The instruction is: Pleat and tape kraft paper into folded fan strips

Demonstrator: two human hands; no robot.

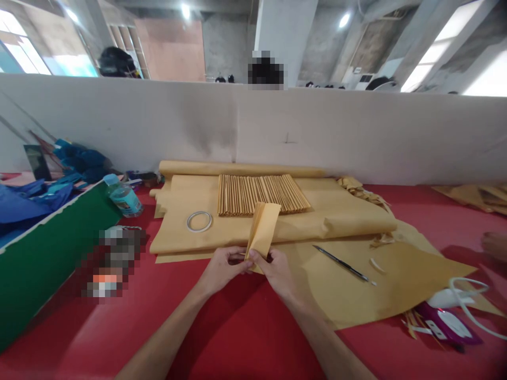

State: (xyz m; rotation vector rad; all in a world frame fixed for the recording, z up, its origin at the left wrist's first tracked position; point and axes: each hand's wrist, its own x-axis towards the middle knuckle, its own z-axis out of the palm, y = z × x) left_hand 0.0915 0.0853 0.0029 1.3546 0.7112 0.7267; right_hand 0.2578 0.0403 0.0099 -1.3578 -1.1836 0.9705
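Note:
Both hands pinch a narrow folded strip of brown kraft paper (266, 228) at its lower end, and it stands tilted up from them. My left hand (225, 268) is closed at its left edge. My right hand (273, 266) is closed on its right side, with the thumb pressed on the front face. Just behind the strip, a long row of pleated brown paper strips (259, 194) rests on large brown paper sheets (190, 192). A roll of tape (199, 221) lies to the left on those sheets. On the right, a black pen (341, 263) lies on a brown sheet.
A green panel (59, 258) borders the left, with blue material (27, 206) behind it and a plastic bottle (122, 195) at its far end. A purple-and-white device (449, 323) with a white cable sits at right. Another person's hand (495, 245) shows at the right edge. A white partition (158, 121) closes the back.

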